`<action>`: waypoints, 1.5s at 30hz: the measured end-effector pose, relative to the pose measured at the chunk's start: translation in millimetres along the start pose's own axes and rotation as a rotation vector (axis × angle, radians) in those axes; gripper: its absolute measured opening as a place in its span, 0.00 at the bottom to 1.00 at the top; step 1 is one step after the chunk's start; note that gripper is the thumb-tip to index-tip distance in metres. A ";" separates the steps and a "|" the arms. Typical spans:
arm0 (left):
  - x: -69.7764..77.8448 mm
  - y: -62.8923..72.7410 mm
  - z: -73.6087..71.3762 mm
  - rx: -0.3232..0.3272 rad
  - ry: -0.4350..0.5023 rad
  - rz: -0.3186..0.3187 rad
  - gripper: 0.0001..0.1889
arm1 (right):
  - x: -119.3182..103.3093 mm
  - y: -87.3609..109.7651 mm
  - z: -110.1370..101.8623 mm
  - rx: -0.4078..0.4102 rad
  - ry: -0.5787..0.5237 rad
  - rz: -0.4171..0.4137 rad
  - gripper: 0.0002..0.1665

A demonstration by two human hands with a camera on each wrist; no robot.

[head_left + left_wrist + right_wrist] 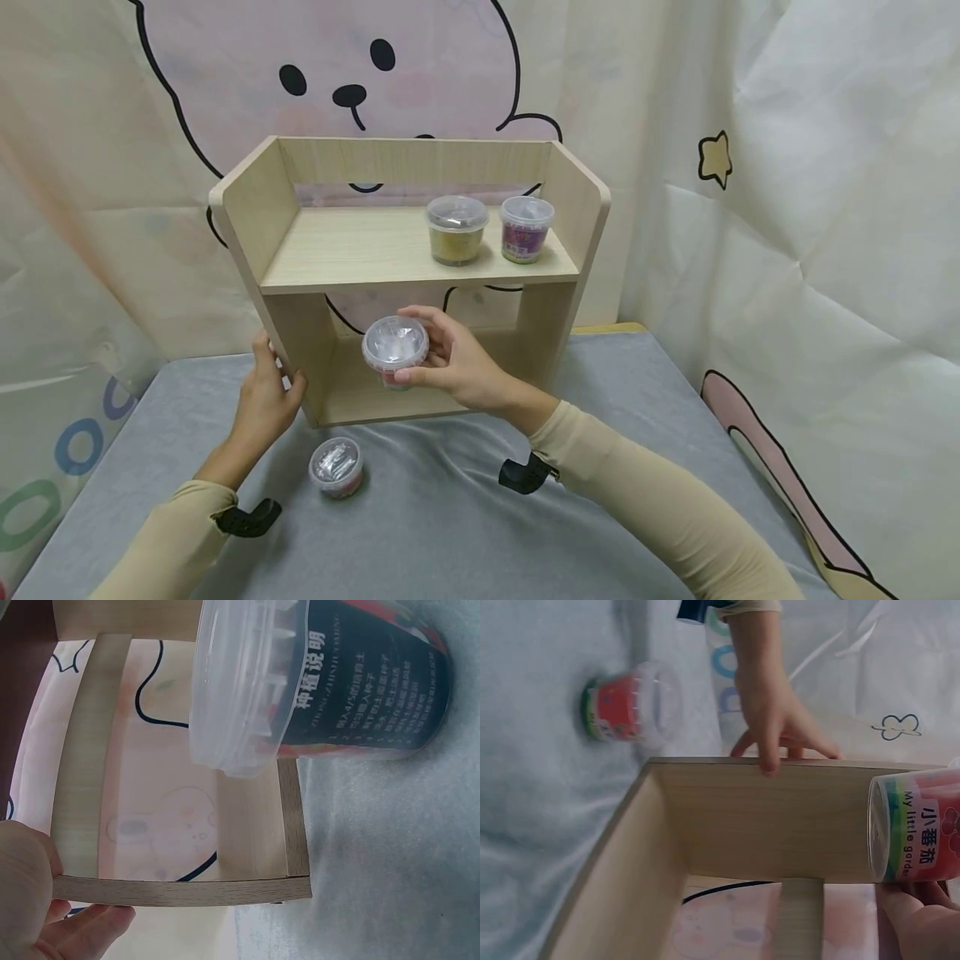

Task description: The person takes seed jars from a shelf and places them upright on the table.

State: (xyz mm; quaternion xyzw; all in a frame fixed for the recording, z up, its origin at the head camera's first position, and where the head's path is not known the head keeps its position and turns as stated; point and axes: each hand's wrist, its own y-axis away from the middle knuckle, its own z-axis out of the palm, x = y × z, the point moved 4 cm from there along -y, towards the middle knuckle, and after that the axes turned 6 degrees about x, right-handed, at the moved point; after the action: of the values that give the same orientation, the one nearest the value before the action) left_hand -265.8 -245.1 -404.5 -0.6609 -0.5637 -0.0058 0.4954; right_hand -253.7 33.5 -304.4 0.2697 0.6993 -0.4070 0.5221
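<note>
My right hand [461, 367] grips a small lidded plastic tub [395, 346] by its side, in front of the lower opening of a light wooden shelf [420, 283]. In the right wrist view this tub [922, 829] has a red label with tomatoes and "My little garden". My left hand [266, 396] holds the shelf's left side panel, thumb on the front edge and fingers along the outside. Another lidded tub [336, 468] stands on the table just in front of the shelf; its dark printed label [360, 682] faces the left wrist view.
On the upper board stand a tub with yellow contents [456, 232] and a purple-labelled tub [525, 230], side by side toward the right. Grey cloth [465, 517] covers the table. Behind hangs a pale curtain [810, 208] with cartoon drawings.
</note>
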 end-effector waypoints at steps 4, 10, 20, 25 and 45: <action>-0.2 -0.7 0.4 0.001 0.000 0.005 0.39 | 11.4 4.4 1.9 -0.008 -0.003 0.029 0.44; -1.2 -1.2 0.6 0.000 0.003 -0.005 0.39 | 26.7 10.2 6.6 -0.026 -0.026 0.050 0.44; -0.9 -2.3 1.8 0.004 0.002 -0.012 0.39 | 51.5 16.2 15.3 -0.072 -0.019 0.060 0.44; 1.2 -1.8 2.5 0.001 -0.003 -0.011 0.39 | 62.2 20.2 17.0 -0.075 -0.014 0.090 0.44; -1.6 -0.4 3.9 -0.003 -0.002 -0.003 0.39 | 108.5 35.7 25.6 -0.061 -0.032 0.237 0.45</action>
State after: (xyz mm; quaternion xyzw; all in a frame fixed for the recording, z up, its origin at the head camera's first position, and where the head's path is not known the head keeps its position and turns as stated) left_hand -268.8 -243.7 -407.1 -0.6610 -0.5650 -0.0069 0.4938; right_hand -245.5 25.2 -420.9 0.3278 0.6661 -0.3251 0.5858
